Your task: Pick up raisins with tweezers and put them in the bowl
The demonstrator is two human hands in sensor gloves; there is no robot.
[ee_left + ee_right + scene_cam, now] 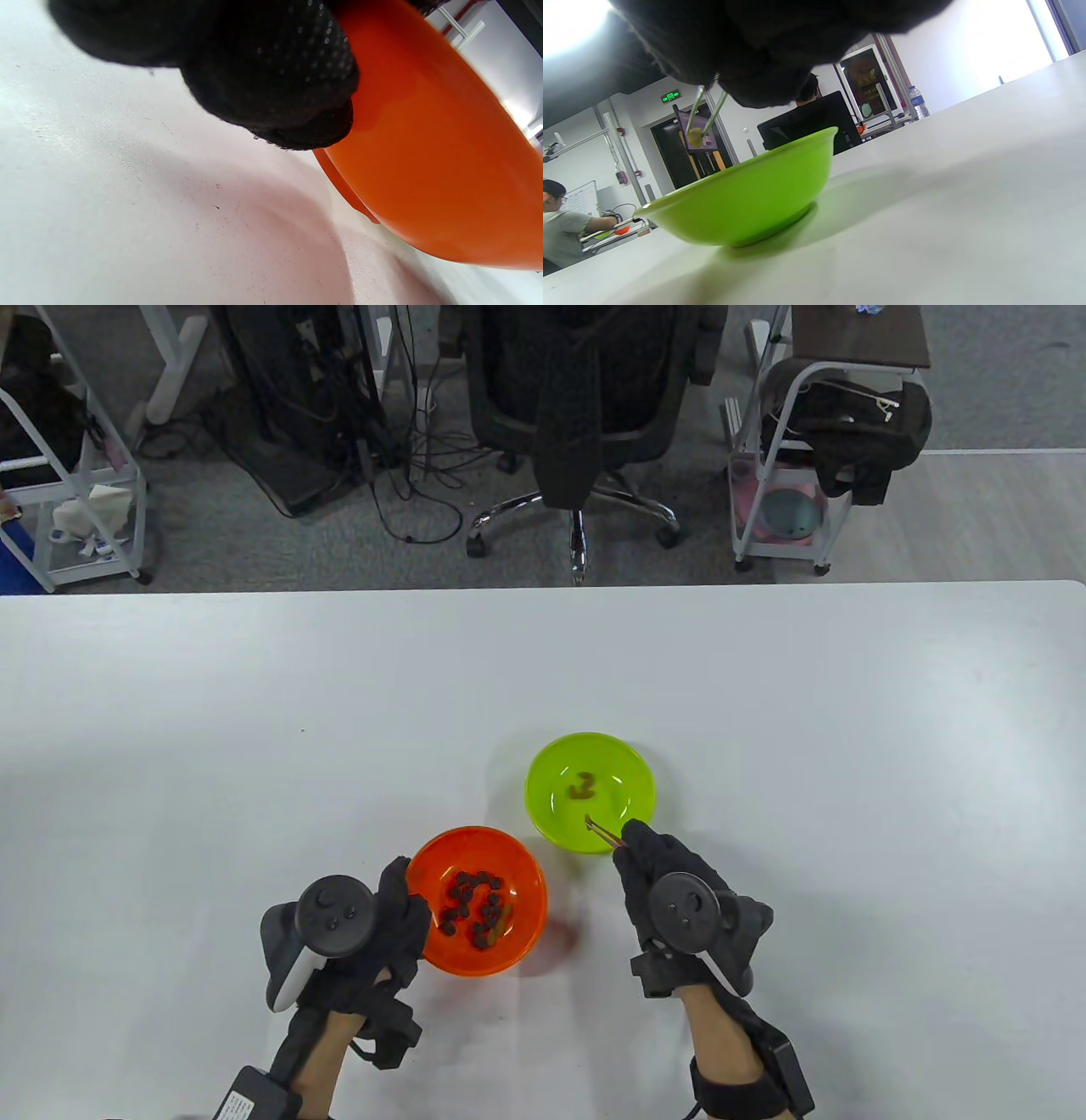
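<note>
White desk (764, 712) carries two plastic bowls near its front edge. Right hand (679, 899) pinches slim metal tweezers (604, 830), tips clamped on one pale raisin (695, 137) directly above the near rim of the lime-green bowl (543, 797); release likely drops it inside. Left hand (373, 933) presses on the orange bowl (526, 891) of dark raisins (471, 906), steadying it.

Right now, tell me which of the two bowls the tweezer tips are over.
The green bowl, the farther one: the tweezers in the right hand reach over its near rim. The orange bowl, full of raisins, sits beside the left hand.
</note>
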